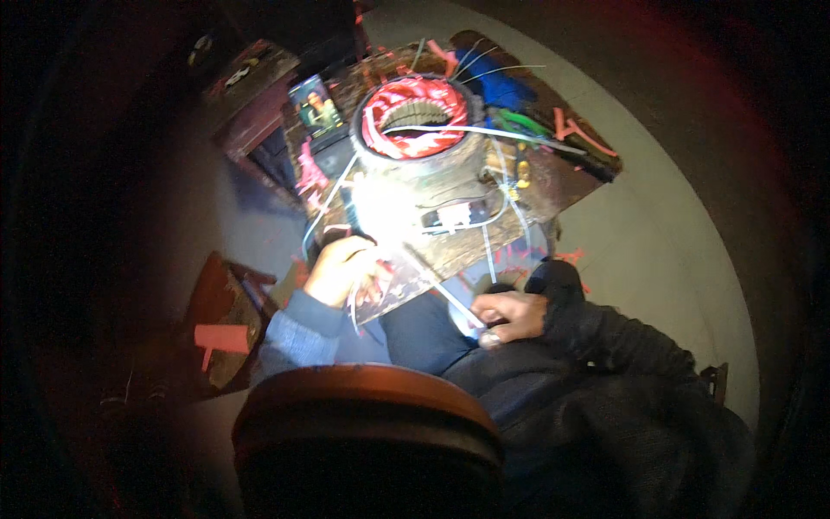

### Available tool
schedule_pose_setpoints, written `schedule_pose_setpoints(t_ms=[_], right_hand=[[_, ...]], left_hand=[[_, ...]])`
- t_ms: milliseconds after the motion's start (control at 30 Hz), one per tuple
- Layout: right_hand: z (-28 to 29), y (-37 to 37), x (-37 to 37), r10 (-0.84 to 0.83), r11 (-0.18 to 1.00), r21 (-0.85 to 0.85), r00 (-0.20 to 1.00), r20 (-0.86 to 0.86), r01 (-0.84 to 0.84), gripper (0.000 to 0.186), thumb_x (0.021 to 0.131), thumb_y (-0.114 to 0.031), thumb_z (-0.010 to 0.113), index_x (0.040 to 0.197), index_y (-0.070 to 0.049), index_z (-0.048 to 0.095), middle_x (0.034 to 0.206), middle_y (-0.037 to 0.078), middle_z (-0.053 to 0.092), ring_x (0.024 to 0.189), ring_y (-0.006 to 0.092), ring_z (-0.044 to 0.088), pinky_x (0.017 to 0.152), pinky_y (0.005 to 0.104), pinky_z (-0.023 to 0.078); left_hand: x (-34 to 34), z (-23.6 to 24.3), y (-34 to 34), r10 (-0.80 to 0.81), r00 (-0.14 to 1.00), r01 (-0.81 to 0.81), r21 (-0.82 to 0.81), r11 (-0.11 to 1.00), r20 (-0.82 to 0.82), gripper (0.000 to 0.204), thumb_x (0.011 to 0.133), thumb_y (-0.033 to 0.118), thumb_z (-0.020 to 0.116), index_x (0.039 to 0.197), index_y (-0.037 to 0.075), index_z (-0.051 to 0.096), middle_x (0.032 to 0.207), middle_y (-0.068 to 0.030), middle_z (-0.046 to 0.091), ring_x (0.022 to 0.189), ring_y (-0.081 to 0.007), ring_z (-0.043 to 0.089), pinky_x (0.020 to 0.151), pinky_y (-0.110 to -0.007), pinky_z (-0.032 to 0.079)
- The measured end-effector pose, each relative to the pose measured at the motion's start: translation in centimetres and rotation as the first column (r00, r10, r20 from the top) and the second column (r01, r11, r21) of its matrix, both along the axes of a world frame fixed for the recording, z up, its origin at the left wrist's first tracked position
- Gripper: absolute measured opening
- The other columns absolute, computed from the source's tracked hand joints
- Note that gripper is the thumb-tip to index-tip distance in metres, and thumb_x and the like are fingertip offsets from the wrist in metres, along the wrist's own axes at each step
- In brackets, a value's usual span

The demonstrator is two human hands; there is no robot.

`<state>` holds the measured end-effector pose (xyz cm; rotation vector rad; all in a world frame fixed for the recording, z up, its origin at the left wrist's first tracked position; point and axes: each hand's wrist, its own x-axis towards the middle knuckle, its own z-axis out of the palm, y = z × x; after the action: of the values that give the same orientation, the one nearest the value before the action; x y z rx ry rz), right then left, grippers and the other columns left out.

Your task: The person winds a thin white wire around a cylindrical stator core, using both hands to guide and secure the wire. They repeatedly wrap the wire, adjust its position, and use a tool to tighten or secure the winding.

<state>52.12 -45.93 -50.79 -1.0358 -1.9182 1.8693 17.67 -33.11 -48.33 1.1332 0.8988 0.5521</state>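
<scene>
The fingers of my right hand [516, 315] are curled closed on the lower end of a pale strip [445, 294], which slants up across the near edge of the wooden table [553, 197]. My left hand [339, 270] has its fingers bent beside the glare, but I can't tell what they grip; beyond, a motor [437, 150] with red windings sits on the table.

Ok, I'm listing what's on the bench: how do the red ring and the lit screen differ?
The red ring is round and hollow; the lit screen is flat and rectangular. The ring is larger, the screen smaller. Red surrounds the ring's opening; the screen shows a picture. Both are toward the far side of the bench.
</scene>
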Motion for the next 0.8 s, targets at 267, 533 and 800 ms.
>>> schedule_pose_setpoints(t_ms=[267, 533, 800], right_hand=[[-1.2, 0.2, -2.3, -0.102, 0.994, -0.026, 0.995, 0.005, 0.102, 0.048, 0.088, -0.044, 0.082, 0.106, -0.005, 0.061, 0.078, -0.002, 0.057, 0.070, 0.0117, 0.060, 0.064, 0.0308, 0.047], [-0.8, -0.3, -1.7, -0.320, 0.944, 0.075, 0.947, -0.007, 0.320, 0.044, 0.086, -0.041, 0.084, 0.100, -0.004, 0.064, 0.076, -0.002, 0.052, 0.067, 0.0119, 0.059, 0.063, 0.0309, 0.047], [-1.4, -0.2, -2.7, -0.335, 0.941, 0.026, 0.941, -0.053, 0.337, 0.034, 0.085, -0.026, 0.087, 0.103, -0.004, 0.068, 0.080, 0.001, 0.068, 0.074, 0.0082, 0.062, 0.067, 0.0274, 0.049]], left_hand=[[1.8, 0.8, -1.3, 0.084, 0.984, -0.086, -0.007, 0.996, -0.159, 0.017, 0.107, 0.018, 0.059, 0.108, 0.001, 0.061, 0.087, -0.0183, 0.077, 0.048, -0.0182, 0.067, 0.037, -0.024, 0.046], [-5.7, -1.7, -5.1, 0.184, 0.932, -0.125, 0.199, 0.972, -0.311, 0.025, 0.103, 0.017, 0.063, 0.117, -0.002, 0.071, 0.086, -0.0104, 0.074, 0.053, -0.0147, 0.063, 0.047, -0.026, 0.048], [-22.6, -5.9, -12.7, 0.386, 0.799, -0.366, 0.135, 0.921, -0.461, 0.021, 0.098, 0.022, 0.073, 0.104, 0.002, 0.074, 0.081, -0.0065, 0.074, 0.055, -0.0129, 0.062, 0.046, -0.027, 0.047]])
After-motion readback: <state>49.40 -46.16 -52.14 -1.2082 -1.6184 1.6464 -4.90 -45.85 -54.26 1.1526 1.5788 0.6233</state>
